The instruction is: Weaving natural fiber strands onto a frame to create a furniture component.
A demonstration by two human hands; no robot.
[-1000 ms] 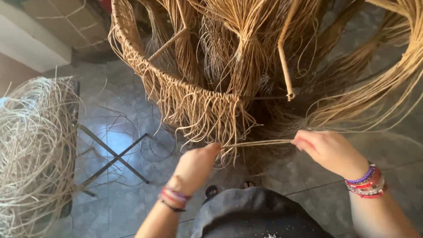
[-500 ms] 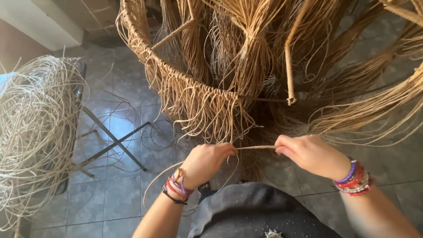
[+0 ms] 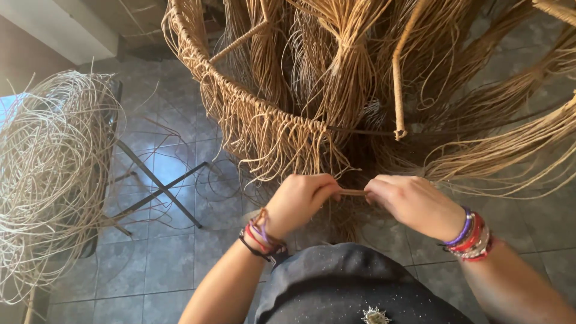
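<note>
- While the dark grey garment (image 3: 354, 282) filled the bottom centre of the frame, a small silver brooch (image 3: 375, 315) sat on it at the very lower edge.
- Just above it, the left hand (image 3: 298, 203) was curled shut, its fingers pinched on the left end of a short tan strand (image 3: 352, 192); red, purple and black bands (image 3: 261, 237) circled that wrist.
- Opposite, the right hand (image 3: 411, 201) gripped the strand's other end with closed fingers, and beaded bracelets (image 3: 471, 236) in purple, red and white ringed its wrist.
- That strand ran level between the two hands, slightly below the centre of the frame, close under the hanging fringe.
- Beyond the hands, a woven rim (image 3: 240, 102) swept from the top centre down to the middle, with loose fibre ends (image 3: 282, 150) dangling from it.
- Behind the rim, bundles of straw-coloured fibre (image 3: 351, 66) hung down, and a wrapped cane (image 3: 397, 90) dropped from the top to the upper middle.
- At the left of the frame, a pale tangle of thin strands (image 3: 51, 174) lay heaped on a dark folding stand (image 3: 159, 183).
- Grey floor tiles (image 3: 168, 258) lay under everything.
</note>
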